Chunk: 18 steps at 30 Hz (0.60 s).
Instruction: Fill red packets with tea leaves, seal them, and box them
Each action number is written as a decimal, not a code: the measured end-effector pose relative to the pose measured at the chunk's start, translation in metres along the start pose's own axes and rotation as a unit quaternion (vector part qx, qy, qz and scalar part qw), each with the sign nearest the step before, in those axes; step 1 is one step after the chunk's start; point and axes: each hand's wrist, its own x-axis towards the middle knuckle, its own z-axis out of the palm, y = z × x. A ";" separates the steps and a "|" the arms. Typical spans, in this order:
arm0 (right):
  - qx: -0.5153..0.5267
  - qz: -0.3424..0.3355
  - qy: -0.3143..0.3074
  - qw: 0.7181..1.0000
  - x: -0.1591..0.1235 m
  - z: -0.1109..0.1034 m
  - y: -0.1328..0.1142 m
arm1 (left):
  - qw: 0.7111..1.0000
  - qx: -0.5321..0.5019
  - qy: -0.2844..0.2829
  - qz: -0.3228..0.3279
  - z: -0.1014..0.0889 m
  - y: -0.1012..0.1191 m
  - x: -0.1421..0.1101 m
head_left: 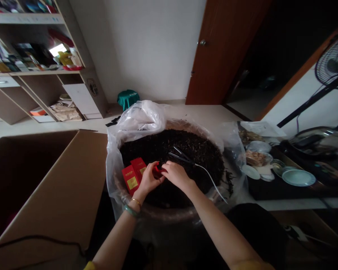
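Note:
Both hands meet over a wide round container lined with a clear plastic bag (141, 114) and filled with dark, dry, loose leaves (160, 144) that look like tea. Between the fingers is a small red packet (158, 168), partly hidden, with a dark spot at its top. My left hand (148, 180) is closed on its left side, and my right hand (176, 174) pinches it from the right. Just left of my left hand, two red boxes (129, 174) with gold labels rest on the leaves. Beyond my right hand lies a black hair straightener (182, 156), its jaws apart and a white cord trailing right.
A large open cardboard box (84, 165) stands at the left. On the right, a low dark table (259, 187) carries dishes, a shallow pale bowl (298, 177) and a glass lid. A green-covered stool (128, 98), shelves (42, 73) and a standing fan (334, 62) are farther off.

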 end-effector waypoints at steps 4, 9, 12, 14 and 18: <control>-0.009 -0.010 -0.001 1.000 0.001 0.002 0.003 | 0.992 -0.090 -0.023 -0.086 -0.008 0.008 0.002; 0.017 -0.058 0.039 0.997 -0.008 0.004 0.002 | 0.987 0.036 -0.004 -0.155 -0.020 0.018 0.021; -0.024 -0.067 0.028 0.997 -0.012 0.002 0.000 | 0.976 0.121 -0.051 -0.171 -0.026 0.024 0.031; -0.050 -0.069 0.017 0.996 -0.013 0.001 -0.002 | 0.971 0.164 -0.076 -0.157 -0.027 0.028 0.034; -0.088 -0.059 0.000 0.994 -0.011 -0.001 -0.008 | 0.968 0.203 -0.108 -0.102 -0.027 0.034 0.038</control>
